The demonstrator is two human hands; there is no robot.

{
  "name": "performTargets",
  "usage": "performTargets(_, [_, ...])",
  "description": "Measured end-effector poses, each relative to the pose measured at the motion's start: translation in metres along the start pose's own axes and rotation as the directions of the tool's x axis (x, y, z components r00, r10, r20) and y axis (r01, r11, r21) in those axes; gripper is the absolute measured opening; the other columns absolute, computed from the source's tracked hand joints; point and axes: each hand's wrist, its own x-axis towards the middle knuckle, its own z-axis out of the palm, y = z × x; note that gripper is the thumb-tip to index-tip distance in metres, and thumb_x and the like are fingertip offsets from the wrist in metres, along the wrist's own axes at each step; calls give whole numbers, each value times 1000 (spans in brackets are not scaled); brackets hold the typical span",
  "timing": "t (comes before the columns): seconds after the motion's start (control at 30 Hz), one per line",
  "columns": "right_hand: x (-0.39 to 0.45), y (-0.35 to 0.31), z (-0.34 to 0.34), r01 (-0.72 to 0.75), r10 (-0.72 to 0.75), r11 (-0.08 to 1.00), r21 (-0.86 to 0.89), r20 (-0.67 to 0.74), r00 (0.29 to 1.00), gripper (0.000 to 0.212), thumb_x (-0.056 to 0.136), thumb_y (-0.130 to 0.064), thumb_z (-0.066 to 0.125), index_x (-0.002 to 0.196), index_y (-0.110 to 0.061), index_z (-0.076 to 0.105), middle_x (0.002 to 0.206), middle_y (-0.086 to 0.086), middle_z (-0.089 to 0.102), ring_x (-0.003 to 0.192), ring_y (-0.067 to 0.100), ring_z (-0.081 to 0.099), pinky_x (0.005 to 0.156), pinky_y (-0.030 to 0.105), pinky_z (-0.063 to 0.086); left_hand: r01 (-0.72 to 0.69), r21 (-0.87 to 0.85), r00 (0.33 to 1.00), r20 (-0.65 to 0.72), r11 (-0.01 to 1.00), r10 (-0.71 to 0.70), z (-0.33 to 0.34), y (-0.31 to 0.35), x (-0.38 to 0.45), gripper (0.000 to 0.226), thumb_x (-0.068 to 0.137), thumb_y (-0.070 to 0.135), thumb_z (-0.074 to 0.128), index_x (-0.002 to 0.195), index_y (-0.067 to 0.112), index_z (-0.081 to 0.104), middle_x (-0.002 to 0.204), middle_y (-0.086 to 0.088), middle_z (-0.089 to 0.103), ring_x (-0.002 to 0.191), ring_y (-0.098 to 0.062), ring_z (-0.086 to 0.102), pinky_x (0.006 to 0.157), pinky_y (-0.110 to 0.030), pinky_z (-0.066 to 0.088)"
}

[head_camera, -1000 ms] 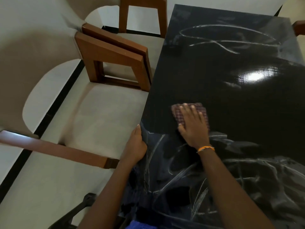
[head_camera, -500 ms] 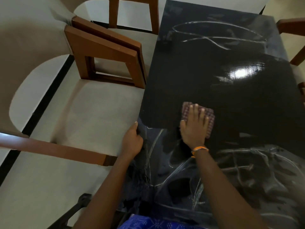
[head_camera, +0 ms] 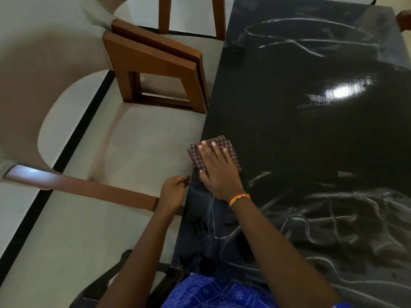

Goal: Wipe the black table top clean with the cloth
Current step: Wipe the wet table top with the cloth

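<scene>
The glossy black table top [head_camera: 300, 134] fills the right side of the head view, with pale smear lines near me and at the far end. A folded checked maroon cloth [head_camera: 196, 155] lies at the table's left edge, partly over it. My right hand [head_camera: 219, 172] presses flat on the cloth with fingers straight; an orange band circles that wrist. My left hand [head_camera: 173, 191] sits just off the left edge, fingers loosely curled toward the edge; whether it touches the edge I cannot tell.
A wooden armchair with pale cushions [head_camera: 138, 138] stands tight against the table's left side, its near armrest [head_camera: 82, 187] beside my left hand. Another chair's wooden arm [head_camera: 155, 63] is further back. A bright light glare [head_camera: 340, 92] shows on the table.
My right hand has slid the cloth left from further in on the table to its left edge. My left hand has stayed at the left edge.
</scene>
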Motion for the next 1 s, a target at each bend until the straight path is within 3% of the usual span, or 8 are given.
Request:
performTargets(0.1, [-20, 38, -13, -130, 130, 991, -22, -26, 991, 70, 86, -38, 31, 150, -19, 12, 159, 0, 14, 148, 20, 8, 120, 43, 7, -24, -21, 1000, 16, 999, 24, 4, 1, -5, 41, 90, -5, 36, 117, 9, 63, 109, -2, 65, 89, -7, 61, 70, -10, 49])
performTargets(0.23, [-50, 109, -36, -312, 307, 947, -73, -82, 948, 73, 82, -42, 20, 150, -15, 15, 159, 5, 16, 147, 24, 13, 117, 42, 11, 36, -54, 999, -18, 998, -37, 7, -1, -7, 47, 89, -5, 33, 119, 15, 62, 108, 0, 63, 90, -12, 58, 86, -36, 53])
performTargets(0.37, [-82, 153, -50, -539, 530, 842, -11, -160, 833, 72, 84, -37, 27, 150, -10, 15, 159, 10, 15, 147, 28, 13, 118, 46, 13, 34, -76, 999, -21, 997, -35, 7, -2, -8, 41, 90, -3, 37, 118, 14, 63, 100, 2, 61, 77, -5, 57, 70, -27, 54])
performTargets(0.5, [-78, 130, -39, -649, 643, 760, 23, -167, 747, 69, 91, -34, 38, 150, -8, 13, 159, 11, 10, 147, 32, 8, 118, 50, 6, 18, -68, 998, -64, 997, -22, 8, -2, -5, 38, 89, -5, 40, 112, 11, 66, 104, -6, 67, 87, -18, 62, 79, -34, 56])
performTargets(0.67, [-57, 45, -13, -455, 452, 890, -6, -109, 885, 71, 90, -32, 42, 150, -9, 10, 159, 12, 9, 147, 32, 4, 118, 49, 3, -28, -76, 995, -99, 997, 20, 9, 0, -4, 31, 86, -2, 48, 104, 9, 70, 88, 0, 67, 67, 5, 56, 43, -2, 41])
performTargets(0.77, [-41, -18, 3, -226, 226, 974, -6, -12, 974, 71, 89, -33, 37, 151, -12, 9, 160, 9, 6, 147, 32, 0, 119, 51, 0, -13, -59, 998, -61, 998, 9, 6, -2, -8, 32, 88, 2, 48, 108, 14, 69, 94, 2, 69, 70, 1, 59, 55, -13, 51])
performTargets(0.9, [-40, -54, 12, 20, -20, 1000, 6, 70, 997, 66, 94, -35, 33, 151, -13, 7, 160, 7, 3, 147, 29, -5, 119, 49, -7, 11, 0, 994, -105, 1000, -11, 3, -13, -17, 36, 85, 1, 42, 79, 23, 69, 92, -13, 72, 86, -31, 65, 80, -45, 54])
performTargets(1.0, [-48, -37, 6, 103, -104, 995, 19, 66, 992, 65, 93, -33, 38, 151, -16, 12, 160, 2, 7, 148, 23, -2, 120, 43, -5, -8, 45, 987, -161, 999, 15, 10, -21, -29, 34, 85, 1, 42, 93, 18, 70, 106, -12, 69, 86, -23, 62, 76, -31, 50])
